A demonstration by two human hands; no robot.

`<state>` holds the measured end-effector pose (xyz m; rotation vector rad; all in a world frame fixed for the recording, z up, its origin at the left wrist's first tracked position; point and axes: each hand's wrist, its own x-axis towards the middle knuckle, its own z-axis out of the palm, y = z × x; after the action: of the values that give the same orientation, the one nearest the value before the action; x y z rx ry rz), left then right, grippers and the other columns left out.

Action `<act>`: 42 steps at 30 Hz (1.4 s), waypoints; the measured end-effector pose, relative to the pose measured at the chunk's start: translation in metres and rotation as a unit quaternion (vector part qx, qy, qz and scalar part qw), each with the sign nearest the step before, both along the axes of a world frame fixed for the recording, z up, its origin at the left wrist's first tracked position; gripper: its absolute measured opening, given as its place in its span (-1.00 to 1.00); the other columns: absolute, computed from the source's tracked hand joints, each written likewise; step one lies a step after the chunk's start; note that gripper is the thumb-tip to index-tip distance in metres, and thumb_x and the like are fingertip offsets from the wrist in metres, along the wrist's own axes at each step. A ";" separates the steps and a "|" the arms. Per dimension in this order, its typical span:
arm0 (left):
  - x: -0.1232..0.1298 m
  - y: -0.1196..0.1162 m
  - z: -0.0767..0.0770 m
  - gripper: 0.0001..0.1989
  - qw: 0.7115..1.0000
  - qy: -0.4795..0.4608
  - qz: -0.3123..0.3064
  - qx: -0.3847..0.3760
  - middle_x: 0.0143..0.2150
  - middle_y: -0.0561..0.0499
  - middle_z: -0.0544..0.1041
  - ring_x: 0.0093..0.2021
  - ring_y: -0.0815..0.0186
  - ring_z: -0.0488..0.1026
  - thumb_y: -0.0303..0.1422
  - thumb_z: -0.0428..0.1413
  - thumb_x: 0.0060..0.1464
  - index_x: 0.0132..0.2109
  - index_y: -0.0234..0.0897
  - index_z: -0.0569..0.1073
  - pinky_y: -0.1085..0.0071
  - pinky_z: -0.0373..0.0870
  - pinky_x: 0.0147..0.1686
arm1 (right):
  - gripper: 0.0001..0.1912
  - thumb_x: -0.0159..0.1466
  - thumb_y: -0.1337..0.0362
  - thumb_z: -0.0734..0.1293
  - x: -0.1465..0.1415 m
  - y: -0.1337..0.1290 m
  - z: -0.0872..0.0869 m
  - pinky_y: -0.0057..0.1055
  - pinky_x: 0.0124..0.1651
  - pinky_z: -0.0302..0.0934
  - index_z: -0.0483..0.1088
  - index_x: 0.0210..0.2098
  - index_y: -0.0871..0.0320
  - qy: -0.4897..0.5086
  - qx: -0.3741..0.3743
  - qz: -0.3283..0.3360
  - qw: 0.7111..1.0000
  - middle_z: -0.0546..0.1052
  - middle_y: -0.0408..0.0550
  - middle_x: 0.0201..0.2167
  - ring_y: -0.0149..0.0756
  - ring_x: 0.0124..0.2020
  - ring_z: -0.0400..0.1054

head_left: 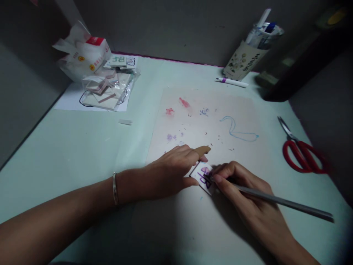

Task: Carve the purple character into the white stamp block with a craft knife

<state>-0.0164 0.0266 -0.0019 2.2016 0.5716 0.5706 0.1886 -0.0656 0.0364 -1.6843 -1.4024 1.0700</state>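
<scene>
A small white rubber block with purple characters drawn on its face lies on the paper sheet, between my two hands. My left hand pinches its left side between thumb and fingers; a tan cover wraps one finger. Held like a pen, a slim grey carving tool is in my right hand. Its dark tip meets the block's face, too small to make out. Part of the block is hidden by my right fingers.
Red-handled scissors lie at right. A pen cup and purple-banded marker are at the back. Bagged blocks and a white package sit at back left. Stamped marks and crumbs dot the paper sheet.
</scene>
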 end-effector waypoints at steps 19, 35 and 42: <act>0.004 -0.003 -0.006 -0.21 0.998 -0.010 0.041 0.037 0.10 -0.17 0.61 0.11 0.05 0.53 -0.42 0.41 0.09 0.38 -0.33 0.25 0.09 0.47 0.14 | -0.74 0.41 0.10 0.36 0.001 -0.001 0.002 -0.38 -0.44 0.16 0.41 -0.38 0.05 -0.029 -0.001 0.006 1.000 0.54 -0.13 -0.43 -0.27 -0.41 0.38; -0.008 0.008 0.000 -0.33 0.996 0.002 0.022 0.092 -0.12 -0.13 0.60 -0.07 0.09 0.52 -0.25 0.39 0.16 0.29 -0.45 0.37 0.18 0.47 -0.03 | -0.74 0.37 0.11 0.39 0.000 0.000 0.002 -0.38 -0.44 0.09 0.39 -0.41 0.06 -0.022 -0.020 -0.008 1.000 0.54 -0.11 -0.43 -0.30 -0.42 0.32; -0.007 0.015 -0.002 -0.30 0.995 -0.012 -0.091 0.044 0.35 -0.26 0.44 0.24 0.05 0.43 -0.44 0.18 0.35 0.50 -0.22 0.09 0.12 0.44 0.20 | -0.75 0.36 0.12 0.38 -0.003 -0.002 0.003 -0.41 -0.43 0.09 0.36 -0.41 0.05 -0.030 -0.030 -0.019 0.999 0.47 -0.18 -0.48 -0.34 -0.46 0.23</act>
<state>-0.0234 0.0416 -0.0039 2.2975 0.3346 0.5343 0.1855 -0.0672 0.0394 -1.7927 -1.3825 1.0572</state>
